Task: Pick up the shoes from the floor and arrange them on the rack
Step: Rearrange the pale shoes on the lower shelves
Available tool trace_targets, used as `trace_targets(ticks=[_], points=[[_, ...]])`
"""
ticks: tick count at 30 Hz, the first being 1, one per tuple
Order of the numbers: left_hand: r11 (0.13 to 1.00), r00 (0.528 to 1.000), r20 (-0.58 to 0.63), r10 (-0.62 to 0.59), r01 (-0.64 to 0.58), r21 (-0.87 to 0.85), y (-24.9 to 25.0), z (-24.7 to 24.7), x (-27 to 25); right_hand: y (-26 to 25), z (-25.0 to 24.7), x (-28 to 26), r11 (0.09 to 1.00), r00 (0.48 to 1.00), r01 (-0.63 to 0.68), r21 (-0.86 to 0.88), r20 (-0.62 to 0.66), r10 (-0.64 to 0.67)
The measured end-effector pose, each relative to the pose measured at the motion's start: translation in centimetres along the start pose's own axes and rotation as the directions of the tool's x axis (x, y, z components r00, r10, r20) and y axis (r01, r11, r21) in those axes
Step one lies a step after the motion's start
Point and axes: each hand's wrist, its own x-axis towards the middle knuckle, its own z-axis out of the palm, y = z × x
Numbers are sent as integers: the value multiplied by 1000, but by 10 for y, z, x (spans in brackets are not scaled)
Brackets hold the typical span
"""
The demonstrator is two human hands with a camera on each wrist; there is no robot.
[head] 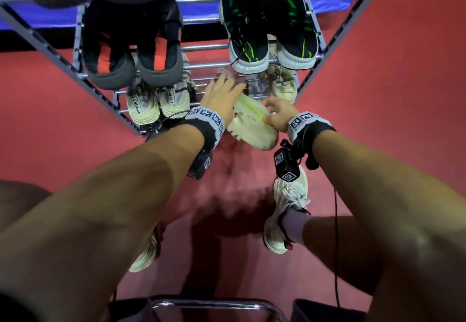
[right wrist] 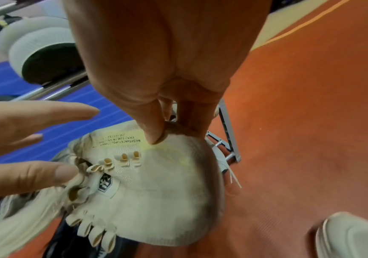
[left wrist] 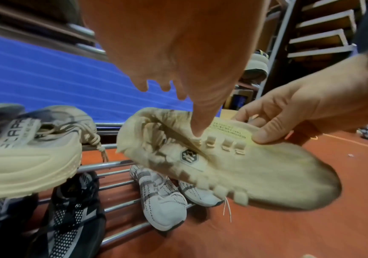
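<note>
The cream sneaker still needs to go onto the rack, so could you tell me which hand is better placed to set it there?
Probably the right hand: it pinches the cream sneaker, while the left hand only touches it with straight fingers.

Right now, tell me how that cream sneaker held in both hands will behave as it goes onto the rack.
The cream sneaker probably flexes: its knit upper looks dented under the right hand. It seems light, held by a fingertip pinch. Its lugged sole may catch on the rack bars.

- Head camera: looks steeply down past my forearms at the rack (head: 254, 66) and red floor (head: 378, 95).
- Left wrist camera: close under my palm, facing along the rack's lower rails.
- Right wrist camera: very close, facing down.
- All three share the cream shoe (head: 252, 122).
</note>
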Motion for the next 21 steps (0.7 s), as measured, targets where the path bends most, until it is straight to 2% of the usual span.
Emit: trace_targets(ticks=[3, 5, 9, 12, 15, 17, 19, 21], points=[[998, 989, 148, 14, -24, 65, 3, 8, -3, -5, -6, -17, 970, 995, 98, -222, 5, -99], [998, 982, 191, 4, -16, 64, 2, 11, -7, -6, -7, -19, 923, 987, 155, -353, 23, -157], [999, 959, 280, -33, 39, -17, 0, 7, -14, -10, -5, -21, 773, 953, 283, -568, 75, -294], [992, 935, 343, -88, 115, -59, -2, 6, -17, -10, 4, -16, 656, 907, 351, -668, 69, -415], [961, 920, 366, -137, 213, -176, -6, 14, -19, -4, 12, -6, 547, 832, 389, -742, 27, -555], [920, 919, 355, -171, 278, -277, -9, 21, -19, -1, 14, -2, 534, 793, 369, -760, -42, -607], [852, 920, 334, -204, 335, -402, -10, 22, -21, 0, 15, -2, 579, 763, 366, -728, -121, -635], [727, 897, 355, -264, 427, -538, -11, 22, -21, 3, 15, -2, 657, 764, 368, -658, -189, -617]])
